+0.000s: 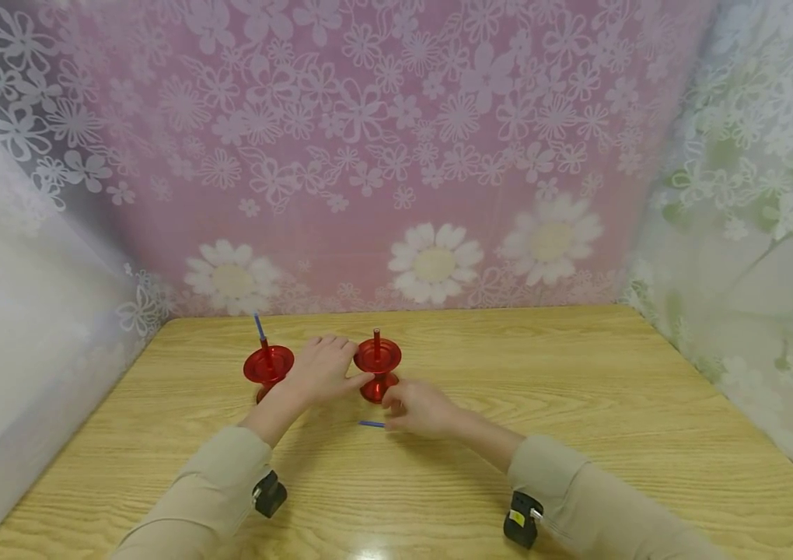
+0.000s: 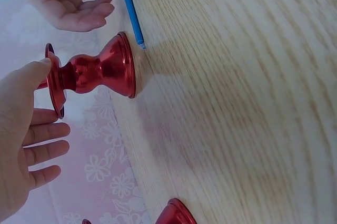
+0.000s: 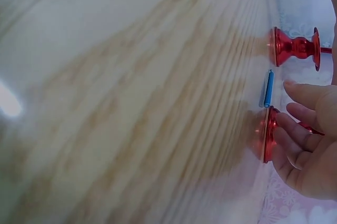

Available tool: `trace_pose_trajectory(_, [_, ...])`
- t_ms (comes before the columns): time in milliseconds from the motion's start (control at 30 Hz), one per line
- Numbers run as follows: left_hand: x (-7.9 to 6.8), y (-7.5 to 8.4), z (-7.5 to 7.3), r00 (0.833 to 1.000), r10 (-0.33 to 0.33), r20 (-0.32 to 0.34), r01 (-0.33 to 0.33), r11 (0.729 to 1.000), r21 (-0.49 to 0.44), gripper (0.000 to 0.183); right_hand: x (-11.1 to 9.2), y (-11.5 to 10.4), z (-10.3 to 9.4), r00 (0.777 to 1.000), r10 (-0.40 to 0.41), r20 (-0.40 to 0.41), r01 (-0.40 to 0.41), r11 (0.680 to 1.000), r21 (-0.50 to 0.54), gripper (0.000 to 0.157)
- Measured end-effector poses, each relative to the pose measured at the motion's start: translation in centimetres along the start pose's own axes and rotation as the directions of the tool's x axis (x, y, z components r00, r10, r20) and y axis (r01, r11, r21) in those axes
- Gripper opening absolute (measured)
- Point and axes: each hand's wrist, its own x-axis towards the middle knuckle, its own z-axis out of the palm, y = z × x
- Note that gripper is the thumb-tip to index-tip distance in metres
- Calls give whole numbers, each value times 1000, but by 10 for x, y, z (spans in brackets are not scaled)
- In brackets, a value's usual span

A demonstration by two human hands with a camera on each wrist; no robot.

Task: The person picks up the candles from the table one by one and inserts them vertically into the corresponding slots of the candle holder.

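Observation:
My left hand (image 1: 322, 369) grips the dish of a shiny red candle holder (image 2: 113, 68), thumb on the rim and the other fingers spread past it. This holder stands upright on the wooden table, with a bare red stem rising from its dish. Close to its base is my right hand (image 1: 420, 408), fingers loosely bent with nothing held in them. A thin blue candle (image 2: 133, 17) lies on the table beside the base, just by the right thumb and fingertips. To the left, a second red candle holder (image 1: 268, 364) carries an upright, slightly tilted blue candle (image 1: 260, 326).
The wood-grain table (image 1: 543, 373) runs back to a pink flowered backdrop (image 1: 368, 171). Pale flowered sheets (image 1: 753, 272) hang along both sides. My left forearm passes in front of the second holder's base and partly hides it.

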Motion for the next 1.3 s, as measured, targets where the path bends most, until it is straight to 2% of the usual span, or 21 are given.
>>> trace_pose_trajectory(167, [1,-1,1,1000,3,-2,-3,1000,16,46,3,0,3,997,71,30,-74,992,102,22])
trace_pose_trajectory(267, [1,-1,1,1000,11,-6,-11,1000,25,45,4,0,3,996,83,40,-88,988,124,21])
trace_pose_trajectory(467, [1,-1,3,1000,16,-8,-15,999,34,44,7,0,5,997,66,51,-69,995,66,19])
trace_pose_trajectory(733, [1,0,1,1000,19,-17,-19,999,42,43,11,-2,8,991,115,71,-116,993,0,18])
trace_pose_trajectory(933, [0,1,0,1000,26,-9,-25,999,46,43,11,-2,10,990,123,75,-123,992,-4,12])
trace_pose_trajectory(1067, [0,1,0,1000,27,-12,-26,998,65,43,12,-1,11,992,102,71,-101,995,-12,9])
trace_pose_trajectory(1300, [0,1,0,999,28,-15,-27,997,69,43,12,-1,11,996,45,75,-40,997,-64,13])
